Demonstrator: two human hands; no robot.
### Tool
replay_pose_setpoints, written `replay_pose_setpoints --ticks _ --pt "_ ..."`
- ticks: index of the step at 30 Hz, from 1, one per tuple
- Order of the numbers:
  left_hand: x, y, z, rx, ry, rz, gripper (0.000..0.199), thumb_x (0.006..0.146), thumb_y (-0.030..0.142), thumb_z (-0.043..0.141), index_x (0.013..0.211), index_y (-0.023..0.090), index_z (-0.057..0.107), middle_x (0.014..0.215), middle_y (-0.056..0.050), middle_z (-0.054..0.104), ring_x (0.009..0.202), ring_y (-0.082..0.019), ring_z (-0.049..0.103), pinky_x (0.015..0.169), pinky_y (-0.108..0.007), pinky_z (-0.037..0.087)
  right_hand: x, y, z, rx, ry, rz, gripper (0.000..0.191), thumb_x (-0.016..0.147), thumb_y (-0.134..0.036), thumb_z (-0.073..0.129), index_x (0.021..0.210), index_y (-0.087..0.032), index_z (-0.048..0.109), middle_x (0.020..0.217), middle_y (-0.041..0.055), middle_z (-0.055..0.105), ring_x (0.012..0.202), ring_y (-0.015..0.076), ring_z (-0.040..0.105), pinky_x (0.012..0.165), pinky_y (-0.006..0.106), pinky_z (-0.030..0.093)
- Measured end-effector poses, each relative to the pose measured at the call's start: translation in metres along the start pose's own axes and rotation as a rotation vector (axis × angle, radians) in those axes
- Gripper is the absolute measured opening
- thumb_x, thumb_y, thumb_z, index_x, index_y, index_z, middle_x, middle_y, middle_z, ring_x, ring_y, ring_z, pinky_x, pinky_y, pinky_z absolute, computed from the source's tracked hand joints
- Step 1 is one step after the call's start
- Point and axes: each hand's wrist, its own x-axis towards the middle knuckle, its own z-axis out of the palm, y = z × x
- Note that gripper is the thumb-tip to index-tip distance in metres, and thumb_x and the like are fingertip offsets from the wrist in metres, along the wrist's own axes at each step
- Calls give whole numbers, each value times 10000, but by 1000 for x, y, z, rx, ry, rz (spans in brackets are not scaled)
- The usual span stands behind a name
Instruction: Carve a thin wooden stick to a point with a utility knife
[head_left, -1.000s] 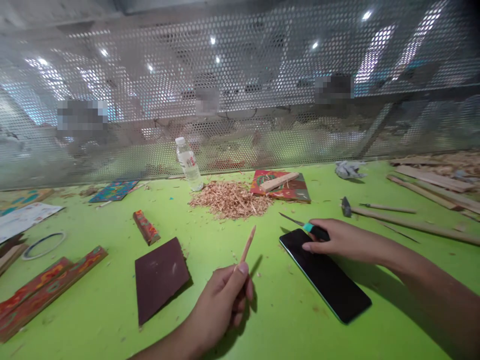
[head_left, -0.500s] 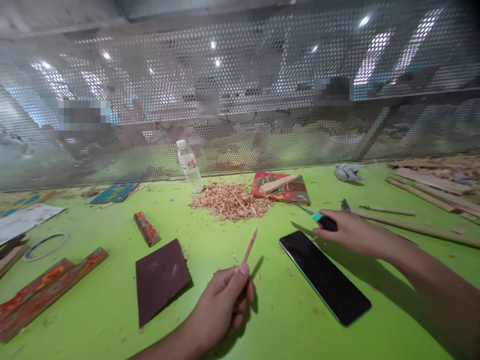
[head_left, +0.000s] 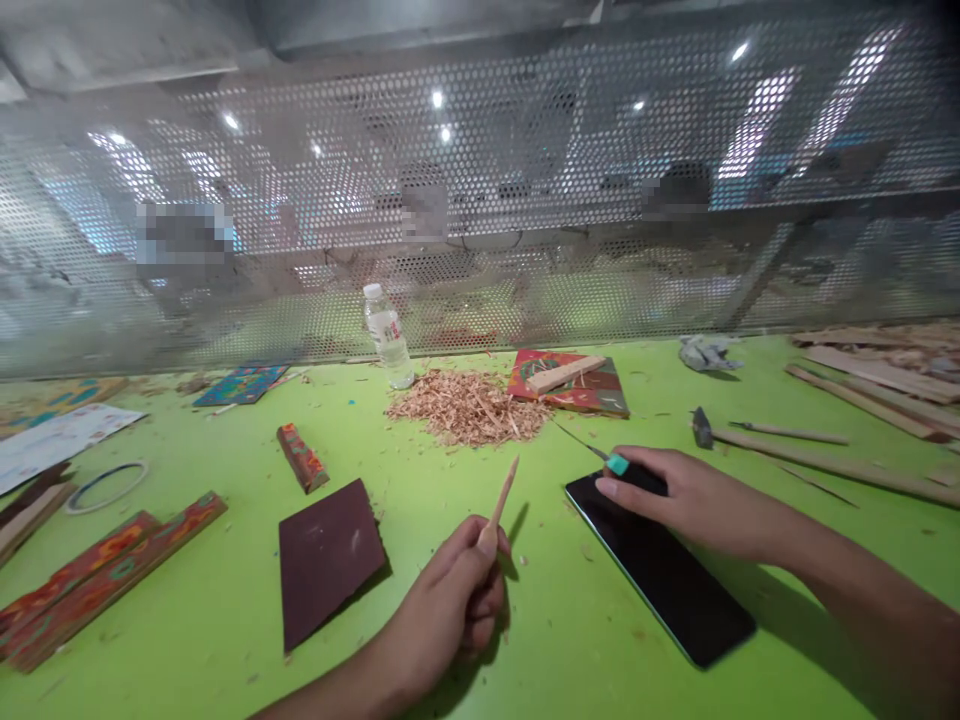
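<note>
My left hand (head_left: 461, 590) is closed round a slim pointed wooden stick (head_left: 505, 492), its tip slanting up and away. My right hand (head_left: 664, 495) grips a thin-bladed tool with a teal and black handle (head_left: 618, 464); its narrow blade points to the upper left. Beneath that hand lies a black phone (head_left: 675, 590), its upper end partly covered. A heap of wood shavings (head_left: 476, 408) is beyond both hands. Left of my left hand rests a dark brown sheet of sandpaper (head_left: 330, 560) on the green table (head_left: 555, 640).
Behind the shavings are a water bottle (head_left: 388, 338) and a painted board (head_left: 611, 385) bearing a wood strip. A hammer (head_left: 703, 428), a slim tool (head_left: 795, 433) and wood strips (head_left: 870, 400) lie right. Painted wood pieces (head_left: 120, 580) and a ring (head_left: 107, 487) lie left. A perforated screen (head_left: 480, 260) stands behind.
My right hand has moved left and slightly nearer with the tool, from beside the hammer to over the phone's upper end. My left hand keeps its hold on the stick. The view has shifted slightly.
</note>
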Motion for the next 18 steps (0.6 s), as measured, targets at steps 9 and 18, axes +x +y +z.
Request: replay_pose_setpoints --ticks 9,18 --pt "-2 0 -2 116 -71 80 419 965 601 669 1057 206 563 681 100 381 533 -70 275 486 -216 221 -24 -28 43 -45 24 -394 419 1097 -536 428 1236 -215 658 1095 115 740 963 267 706 830 370 543" --pt "-2 0 0 305 -88 159 446 961 616 665 929 178 585 780 37 443 716 -128 353 670 -270 317 -33 -39 63 -127 -86 -550 248 1100 -413 485 1163 -232 643 993 69 744 830 234 711 724 325 517"
